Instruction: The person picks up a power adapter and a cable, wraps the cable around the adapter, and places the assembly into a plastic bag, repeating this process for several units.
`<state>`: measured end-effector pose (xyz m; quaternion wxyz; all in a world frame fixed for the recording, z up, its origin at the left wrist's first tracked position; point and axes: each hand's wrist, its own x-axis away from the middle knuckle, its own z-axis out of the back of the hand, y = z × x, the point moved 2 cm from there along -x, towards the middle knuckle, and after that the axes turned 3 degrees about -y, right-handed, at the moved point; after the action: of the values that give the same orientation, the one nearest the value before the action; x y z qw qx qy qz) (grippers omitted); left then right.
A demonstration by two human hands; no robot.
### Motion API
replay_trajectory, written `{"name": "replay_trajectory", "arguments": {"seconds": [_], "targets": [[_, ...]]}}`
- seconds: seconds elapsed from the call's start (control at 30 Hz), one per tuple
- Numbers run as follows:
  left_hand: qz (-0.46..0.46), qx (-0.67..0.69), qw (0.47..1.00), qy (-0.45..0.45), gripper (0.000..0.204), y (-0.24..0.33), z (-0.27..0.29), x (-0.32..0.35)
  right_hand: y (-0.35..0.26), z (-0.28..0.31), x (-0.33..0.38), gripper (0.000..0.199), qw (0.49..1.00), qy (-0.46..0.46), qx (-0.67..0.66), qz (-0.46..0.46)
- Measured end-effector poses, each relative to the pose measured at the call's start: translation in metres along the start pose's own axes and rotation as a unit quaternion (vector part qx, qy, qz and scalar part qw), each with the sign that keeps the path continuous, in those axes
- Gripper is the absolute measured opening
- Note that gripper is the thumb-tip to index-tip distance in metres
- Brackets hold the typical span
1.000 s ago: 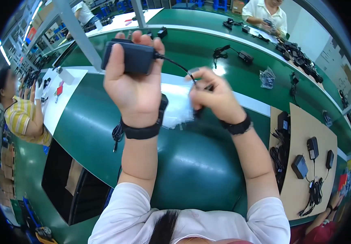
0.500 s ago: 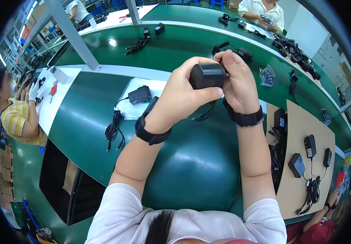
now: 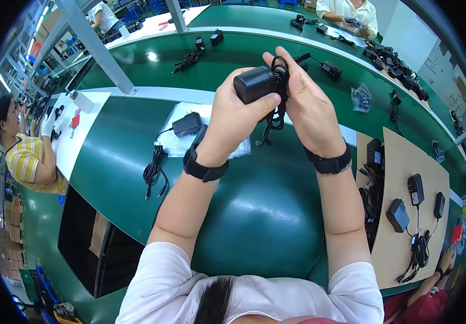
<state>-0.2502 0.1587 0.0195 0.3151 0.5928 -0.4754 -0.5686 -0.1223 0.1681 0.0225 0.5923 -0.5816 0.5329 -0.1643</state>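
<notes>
My left hand (image 3: pixel 238 113) grips a black power adapter (image 3: pixel 253 83) held up over the green bench. My right hand (image 3: pixel 306 102) holds the adapter's black cord (image 3: pixel 277 108), looped in a bundle beside the adapter, with the cord's end dangling below. Both wrists wear black bands. On the bench below lies another black adapter (image 3: pixel 188 124) on clear plastic bags (image 3: pixel 176 144), its coiled cord (image 3: pixel 154 170) trailing to the left.
A brown cardboard sheet (image 3: pixel 400 178) at right carries several adapters with cords. More adapters lie along the far green conveyor (image 3: pixel 243 48). A person in a yellow striped shirt (image 3: pixel 25 159) works at left; another sits at the far top right.
The adapter has stayed raised between both hands. The cord, loose before, is now gathered in a bundle in my right hand beside the adapter.
</notes>
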Motion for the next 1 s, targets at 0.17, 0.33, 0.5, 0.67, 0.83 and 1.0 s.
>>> {"name": "replay_trajectory", "arguments": {"seconds": [0.17,0.33,0.5,0.67,0.83,1.0], "targets": [[0.094,0.100,0.987,-0.085,0.035,0.005,0.012,-0.002,-0.002,-0.010,0.000,0.047,0.996,-0.017,0.072,0.057],[0.043,0.108,0.993,-0.023,0.034,0.002,0.003,0.003,0.006,-0.026,0.007,0.057,0.920,0.015,0.342,0.190],[-0.029,0.045,0.999,-0.007,0.041,-0.011,-0.002,0.001,0.007,-0.014,0.006,0.051,0.976,0.001,0.170,0.139],[-0.131,-0.103,0.979,0.113,0.036,0.002,0.020,0.006,0.007,-0.021,0.003,0.056,0.873,0.035,0.436,0.215],[-0.312,-0.215,0.903,0.205,0.027,0.038,0.033,0.011,0.004,0.001,0.004,0.038,0.977,-0.026,0.161,-0.139],[-0.362,-0.138,0.917,0.093,0.039,0.035,0.015,0.029,0.041,-0.026,-0.002,0.036,0.899,0.008,-0.402,-0.176]]}}
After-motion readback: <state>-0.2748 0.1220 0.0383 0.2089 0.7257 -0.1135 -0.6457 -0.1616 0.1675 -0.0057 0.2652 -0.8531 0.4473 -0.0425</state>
